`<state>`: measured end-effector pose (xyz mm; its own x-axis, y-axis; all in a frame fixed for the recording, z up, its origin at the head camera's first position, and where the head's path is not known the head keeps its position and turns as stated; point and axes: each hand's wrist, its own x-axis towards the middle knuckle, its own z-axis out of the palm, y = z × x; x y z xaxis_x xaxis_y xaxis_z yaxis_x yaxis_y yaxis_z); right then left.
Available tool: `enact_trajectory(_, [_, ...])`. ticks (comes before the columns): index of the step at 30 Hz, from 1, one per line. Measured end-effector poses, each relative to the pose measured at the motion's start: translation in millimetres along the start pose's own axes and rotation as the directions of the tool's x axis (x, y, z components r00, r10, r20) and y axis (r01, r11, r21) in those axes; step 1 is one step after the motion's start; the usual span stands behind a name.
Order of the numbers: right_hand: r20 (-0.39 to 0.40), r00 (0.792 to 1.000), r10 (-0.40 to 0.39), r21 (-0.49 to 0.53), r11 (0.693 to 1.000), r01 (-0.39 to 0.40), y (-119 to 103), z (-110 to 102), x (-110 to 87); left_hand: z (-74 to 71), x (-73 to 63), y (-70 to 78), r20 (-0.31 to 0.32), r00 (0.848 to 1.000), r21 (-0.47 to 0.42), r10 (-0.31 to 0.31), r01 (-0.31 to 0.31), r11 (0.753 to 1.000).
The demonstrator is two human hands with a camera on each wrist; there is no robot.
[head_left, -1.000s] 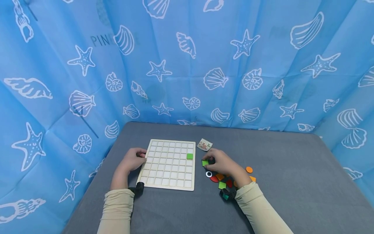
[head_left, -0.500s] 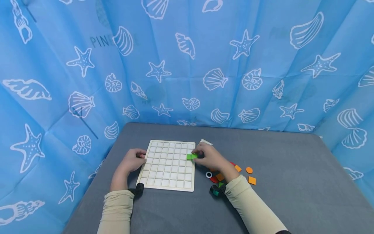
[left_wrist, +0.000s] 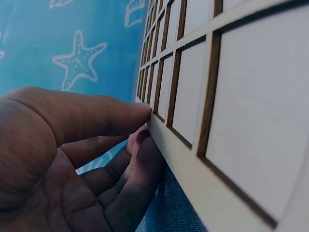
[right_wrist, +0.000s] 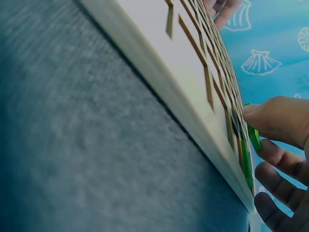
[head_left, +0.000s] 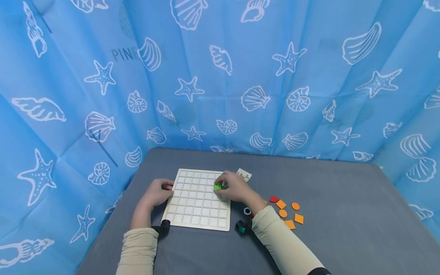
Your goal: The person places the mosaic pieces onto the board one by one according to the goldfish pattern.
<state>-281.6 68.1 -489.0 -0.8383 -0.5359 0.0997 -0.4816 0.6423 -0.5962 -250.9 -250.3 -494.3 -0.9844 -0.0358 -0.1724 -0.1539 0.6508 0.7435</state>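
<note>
The green tile (head_left: 217, 187) is over the upper right part of the board (head_left: 193, 225), pinched between the thumb and a finger of the right hand (head_left: 234, 186). A second ago it was off the board, among the loose pieces; half a second ago it was at the board's right edge. Now it has crossed to the left side of the other tile (right_wrist: 246, 162), also green, which lies in the grid's rightmost column. That suggests placing rather than fetching is the step in hand, probably at the neighbouring cell. In the right wrist view the pinched tile is tilted against the grid, so it seems not yet seated; whether it touches the board cannot be told.

The left hand (head_left: 158, 193) has stayed at the board's left edge, holding it with the thumb at the rim and the other fingers bent beneath, which probably keeps it steady.

Just beyond the right hand lies the card (head_left: 244, 175). Nearer the right sleeve (head_left: 282, 236) are a white ring (head_left: 247, 211), a red piece (head_left: 274, 199) and several orange pieces (head_left: 290, 224), more of them uncovered now that the arm has swung left. All lie on the grey counter (head_left: 343, 210), before a blue curtain (head_left: 309, 23).
</note>
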Motion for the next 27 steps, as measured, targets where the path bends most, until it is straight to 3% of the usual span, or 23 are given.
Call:
enact_trajectory(16, [-0.014, 1.0, 0.018, -0.008, 1.0, -0.018, 0.4, 8.7, -1.4, 3.5, -4.0, -1.0, -0.031, 0.999, 0.017, 0.009, -0.009, 1.0])
enact_trajectory(27, [-0.011, 0.999, -0.035, -0.006, 0.999, 0.035, 1.1, 5.8, 1.8, 1.8, -0.4, 1.1, -0.035, 0.999, 0.004, 0.012, -0.012, 1.0])
